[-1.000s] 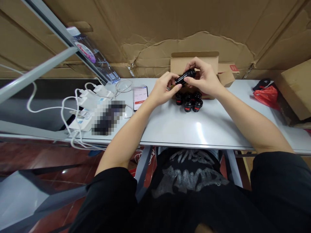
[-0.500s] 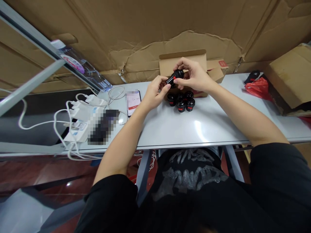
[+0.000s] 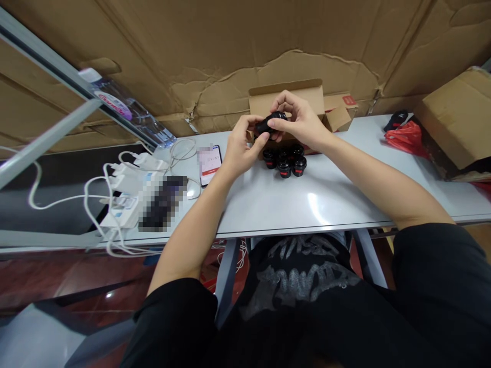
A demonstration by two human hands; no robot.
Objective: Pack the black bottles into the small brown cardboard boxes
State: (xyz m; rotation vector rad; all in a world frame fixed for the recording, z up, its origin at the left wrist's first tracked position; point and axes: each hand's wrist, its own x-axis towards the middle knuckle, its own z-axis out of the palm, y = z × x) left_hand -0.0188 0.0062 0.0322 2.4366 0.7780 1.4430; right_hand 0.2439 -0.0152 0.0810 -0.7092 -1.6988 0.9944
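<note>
Above the tabletop, in front of an open cardboard box (image 3: 268, 97), both my hands grip one black cylindrical part (image 3: 264, 125) with a wider ribbed end. My left hand (image 3: 241, 148) pinches its narrow end between thumb and fingers. Around the wider end, my right hand (image 3: 305, 120) has its fingers curled, thumb along the side. Several similar short black parts (image 3: 284, 167) with red marks stand in a cluster on the white table (image 3: 264, 204), just below my hands. My fingers hide much of the held part.
At the left lie a phone (image 3: 210, 164), a pixelated dark object (image 3: 164, 202) and white chargers with cables (image 3: 130, 179). A water bottle (image 3: 130, 110) leans by the metal frame. A red plastic bag (image 3: 405, 139) and a larger carton (image 3: 456, 120) sit at the right.
The held part has turned in my fingers, so its red mark no longer shows. My right thumb now lies across it, and my left fingers reach further over the narrow end.
</note>
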